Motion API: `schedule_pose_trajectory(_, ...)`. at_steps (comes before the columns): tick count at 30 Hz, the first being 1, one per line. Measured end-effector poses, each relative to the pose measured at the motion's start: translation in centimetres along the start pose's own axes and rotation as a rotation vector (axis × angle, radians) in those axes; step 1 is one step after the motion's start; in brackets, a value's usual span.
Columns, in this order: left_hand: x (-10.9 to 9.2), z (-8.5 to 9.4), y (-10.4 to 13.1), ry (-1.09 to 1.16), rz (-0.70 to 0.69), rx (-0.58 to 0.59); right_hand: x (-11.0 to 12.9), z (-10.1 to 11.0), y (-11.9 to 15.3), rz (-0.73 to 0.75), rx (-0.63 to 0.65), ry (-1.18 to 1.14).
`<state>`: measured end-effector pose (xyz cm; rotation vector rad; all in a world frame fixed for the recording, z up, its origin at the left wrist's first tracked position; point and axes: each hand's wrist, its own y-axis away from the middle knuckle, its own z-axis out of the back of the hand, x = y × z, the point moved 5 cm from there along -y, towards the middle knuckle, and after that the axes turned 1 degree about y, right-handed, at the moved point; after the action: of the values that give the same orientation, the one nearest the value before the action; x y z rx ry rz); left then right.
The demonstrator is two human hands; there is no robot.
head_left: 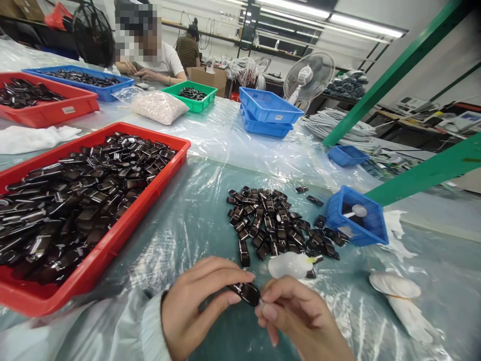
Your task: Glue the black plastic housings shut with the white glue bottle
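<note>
My left hand (205, 301) grips a small glossy black plastic casing (246, 293) between thumb and fingers, its rounded end pointing right. At that end my right hand (291, 313) is closed in a pinch, with a tiny pale bit at the fingertips that is too small to name. Just beyond the hands lies a translucent white squeeze bottle (288, 265) on its side, with a yellowish tip. A loose pile of similar black casings (268, 218) spreads over the plastic-covered table (205, 200).
To the left stands a large red tray (150, 203) full of black pieces. A blue bin (356, 233) holding a small white scoop (356, 210) is at right, near a white glove-like bundle (398, 296). Stacked blue trays (268, 113) stand farther back. A co-worker (154, 65) sits across the table.
</note>
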<state>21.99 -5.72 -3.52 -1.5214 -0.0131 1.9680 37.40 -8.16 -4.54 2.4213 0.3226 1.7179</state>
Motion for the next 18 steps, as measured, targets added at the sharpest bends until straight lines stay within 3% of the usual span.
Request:
schedule_pose_trajectory(7, -0.2, -0.1, 0.0, 0.031, 0.006, 0.016, 0.0, 0.1, 0.1, -0.057, 0.045, 0.049)
schedule_pose_trajectory(13, -0.8, -0.1, -0.1, 0.077, -0.056, 0.101, -0.3, -0.2, 0.1, -0.132, 0.117, -0.046)
schedule_pose_trajectory(18, -1.6, -0.3, -0.2, -0.013, -0.082, 0.085, -0.9, -0.6, 0.0, -0.155, 0.177, -0.045)
